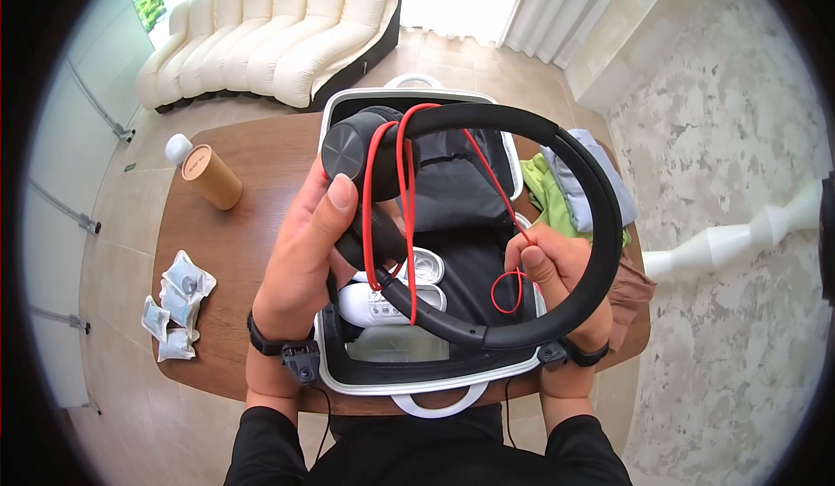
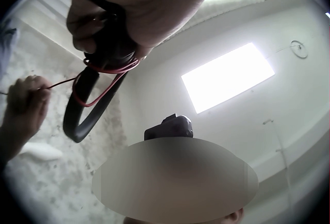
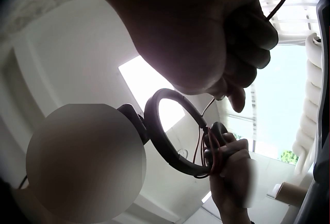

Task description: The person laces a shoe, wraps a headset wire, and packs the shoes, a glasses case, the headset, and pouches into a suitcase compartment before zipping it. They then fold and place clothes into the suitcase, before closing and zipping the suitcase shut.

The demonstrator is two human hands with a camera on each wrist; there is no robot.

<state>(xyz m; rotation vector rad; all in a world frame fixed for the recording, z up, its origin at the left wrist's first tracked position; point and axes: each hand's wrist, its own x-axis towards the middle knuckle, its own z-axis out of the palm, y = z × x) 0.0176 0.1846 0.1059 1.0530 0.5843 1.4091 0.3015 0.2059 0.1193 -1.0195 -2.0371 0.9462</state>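
Observation:
A pair of black over-ear headphones (image 1: pixel 600 186) hangs above an open suitcase (image 1: pixel 323 355) with a white rim. My left hand (image 1: pixel 300 242) grips them at the ear cups, the thumb lying against one cup. Several turns of red cable (image 1: pixel 367 216) loop around the cups and one end of the headband. My right hand (image 1: pixel 561 268) pinches the cable's free part, and a small loop hangs beside its fingers. In the left wrist view, the cable (image 2: pixel 63 83) runs taut between the hands. The headband overlaps the right wrist in the head view.
The suitcase holds white clog-like shoes (image 1: pixel 374 303), a translucent pouch (image 1: pixel 400 345) and black fabric (image 1: pixel 461 190). Folded clothes (image 1: pixel 591 181) lie to the right on the wooden table (image 1: pixel 261 147). At left are a brown cylinder (image 1: pixel 213 177), a white rounded object (image 1: pixel 178 148) and several clear packets (image 1: pixel 184 290).

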